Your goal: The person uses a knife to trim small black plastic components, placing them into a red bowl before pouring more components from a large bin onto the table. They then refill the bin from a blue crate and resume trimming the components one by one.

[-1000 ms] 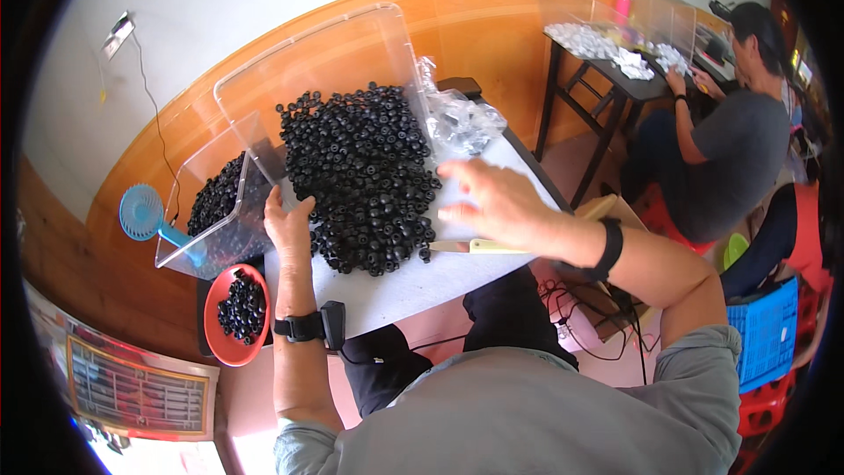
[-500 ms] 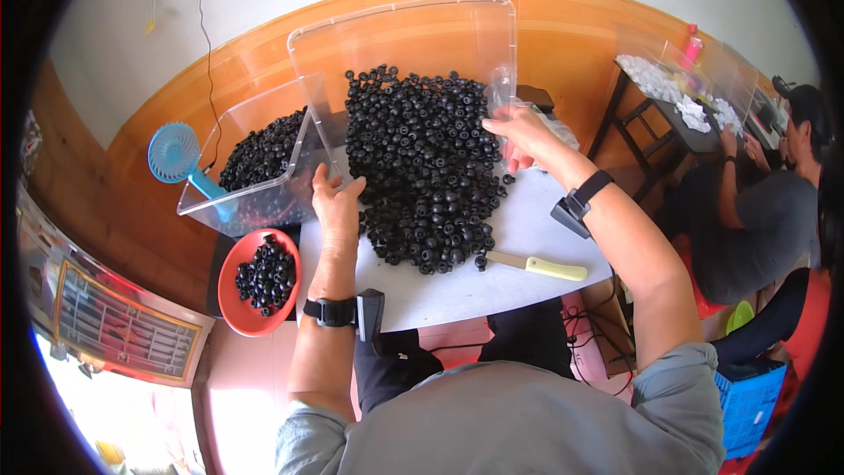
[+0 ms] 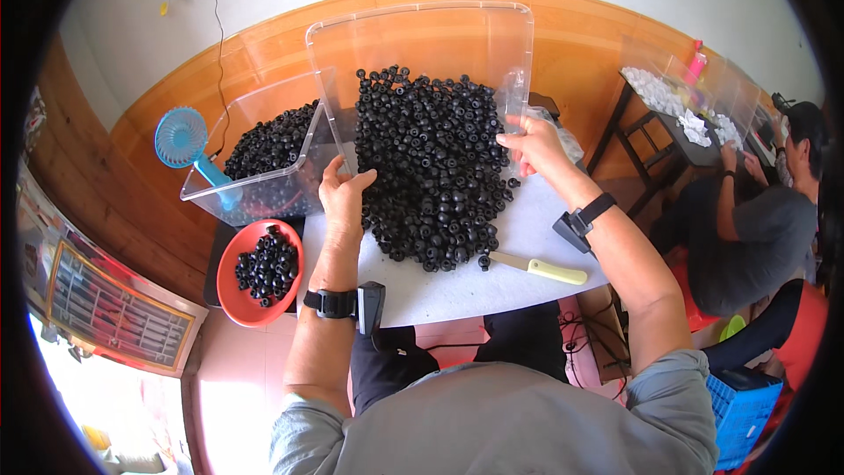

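A large clear plastic bin (image 3: 422,31) is tipped toward me, and small round black parts with holes (image 3: 431,167) spill from it onto the white tabletop (image 3: 413,303). My left hand (image 3: 345,193) grips its left side, thumb toward the parts and fingers outside. On the opposite side, my right hand (image 3: 538,148) is closed on the bin's edge, its thumb near the heap. A knife with a pale green handle (image 3: 556,271) lies at the heap's near right, its blade tip beside a loose black part. The bin's lower edges are hidden behind the parts.
Left of the heap stands another clear bin (image 3: 189,186) of black parts, with a blue handheld fan (image 3: 181,137) at its side. A red bowl (image 3: 230,295) holds more parts. At right, a person (image 3: 752,237) sits by a dark table with white pieces (image 3: 655,88).
The view has shifted a little. The tipped bin and both my hands appear slightly farther right; my grip looks the same. The knife and red bowl stay in place.
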Motion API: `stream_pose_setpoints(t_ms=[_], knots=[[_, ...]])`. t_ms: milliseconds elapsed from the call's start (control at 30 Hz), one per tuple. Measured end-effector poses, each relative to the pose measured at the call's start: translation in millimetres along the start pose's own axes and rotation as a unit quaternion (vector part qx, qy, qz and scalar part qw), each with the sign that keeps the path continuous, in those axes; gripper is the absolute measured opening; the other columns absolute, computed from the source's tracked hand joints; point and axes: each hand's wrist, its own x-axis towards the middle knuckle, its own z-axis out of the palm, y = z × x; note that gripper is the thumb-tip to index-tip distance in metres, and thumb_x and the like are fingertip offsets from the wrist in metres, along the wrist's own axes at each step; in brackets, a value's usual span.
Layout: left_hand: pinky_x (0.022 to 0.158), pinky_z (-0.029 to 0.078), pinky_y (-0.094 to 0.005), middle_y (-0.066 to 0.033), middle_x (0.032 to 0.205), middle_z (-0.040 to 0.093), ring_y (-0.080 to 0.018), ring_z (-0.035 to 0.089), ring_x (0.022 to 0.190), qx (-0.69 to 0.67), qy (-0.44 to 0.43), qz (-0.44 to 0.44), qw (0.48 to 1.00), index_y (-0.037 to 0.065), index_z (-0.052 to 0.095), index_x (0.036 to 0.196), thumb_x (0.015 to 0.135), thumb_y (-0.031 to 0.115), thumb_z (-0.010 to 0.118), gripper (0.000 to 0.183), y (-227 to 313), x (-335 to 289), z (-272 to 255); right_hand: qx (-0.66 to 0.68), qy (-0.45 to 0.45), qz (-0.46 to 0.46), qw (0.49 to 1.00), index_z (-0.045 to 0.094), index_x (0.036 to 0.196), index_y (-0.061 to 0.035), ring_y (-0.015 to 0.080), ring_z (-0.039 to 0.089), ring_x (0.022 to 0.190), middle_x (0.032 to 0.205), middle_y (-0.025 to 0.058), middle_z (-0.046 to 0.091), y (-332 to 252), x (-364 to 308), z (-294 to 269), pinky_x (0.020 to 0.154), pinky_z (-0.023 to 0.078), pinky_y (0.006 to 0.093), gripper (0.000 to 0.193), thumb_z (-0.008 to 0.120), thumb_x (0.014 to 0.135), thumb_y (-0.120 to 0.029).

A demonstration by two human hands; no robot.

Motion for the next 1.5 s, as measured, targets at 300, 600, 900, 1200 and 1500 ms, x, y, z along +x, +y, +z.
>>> stream_pose_setpoints(t_ms=[300, 600, 900, 1200, 1500], knots=[[0.086, 0.047, -0.0306, -0.0147, 0.105, 0.063, -0.0227, 0.061, 0.097, -0.085, 0.001, -0.008, 0.996, -0.006, 0.047, 0.134, 0.066, 0.008, 0.079, 0.076, -0.1, 0.1, 3.7, -0.002, -0.044, 0.045, 0.998, 0.041, 0.143, 0.0035, 0.0183, 0.050, 0.031, 0.049, 0.0113, 0.054, -14.7, 8.3, -7.0, 0.028, 0.033, 0.0268, 0.066, 0.066, 0.088, -0.022], [0.097, 0.047, -0.0356, -0.0283, 0.117, 0.064, -0.0301, 0.063, 0.108, 0.121, 0.086, 0.130, 0.980, -0.009, 0.054, 0.131, 0.063, 0.012, 0.078, 0.075, -2.7, -9.8, -8.7, 0.008, -0.033, 0.068, 0.997, 0.038, 0.145, 0.0025, 0.0192, 0.051, 0.032, 0.051, 0.0126, 0.054, -22.4, 5.2, 4.9, 0.027, 0.035, 0.0289, 0.070, 0.068, 0.086, -0.019], [0.090, 0.048, -0.0413, -0.0128, 0.100, 0.064, -0.0284, 0.057, 0.104, 0.374, 0.223, 0.270, 0.858, 0.000, 0.067, 0.111, 0.079, 0.015, 0.071, 0.036, 29.7, -91.9, -170.2, 0.013, -0.016, 0.058, 0.998, 0.041, 0.143, 0.0018, 0.0192, 0.052, 0.033, 0.055, 0.0153, 0.057, -3.3, 11.6, -1.6, 0.027, 0.034, 0.0275, 0.067, 0.067, 0.087, -0.023], [0.086, 0.050, -0.0426, -0.0182, 0.109, 0.065, -0.0363, 0.062, 0.099, 0.485, 0.305, 0.028, 0.819, 0.003, 0.059, 0.123, 0.071, 0.024, 0.078, 0.058, -29.8, -90.5, -248.0, 0.031, -0.023, 0.063, 0.997, 0.036, 0.145, 0.0034, 0.0233, 0.051, 0.032, 0.051, 0.0157, 0.054, -1.0, 14.6, -2.7, 0.027, 0.034, 0.0323, 0.071, 0.068, 0.086, -0.022], [0.032, 0.039, -0.0285, -0.0134, 0.080, 0.066, -0.0193, 0.055, 0.044, -0.050, 0.184, -0.118, 0.975, -0.006, 0.061, 0.115, 0.070, -0.004, 0.062, 0.045, -31.4, -99.9, -277.4, 0.008, -0.017, 0.052, 0.998, 0.036, 0.146, 0.0012, 0.0215, 0.051, 0.032, 0.055, 0.0171, 0.056, 5.9, 19.4, 1.6, 0.027, 0.035, 0.0309, 0.071, 0.066, 0.087, -0.024]])
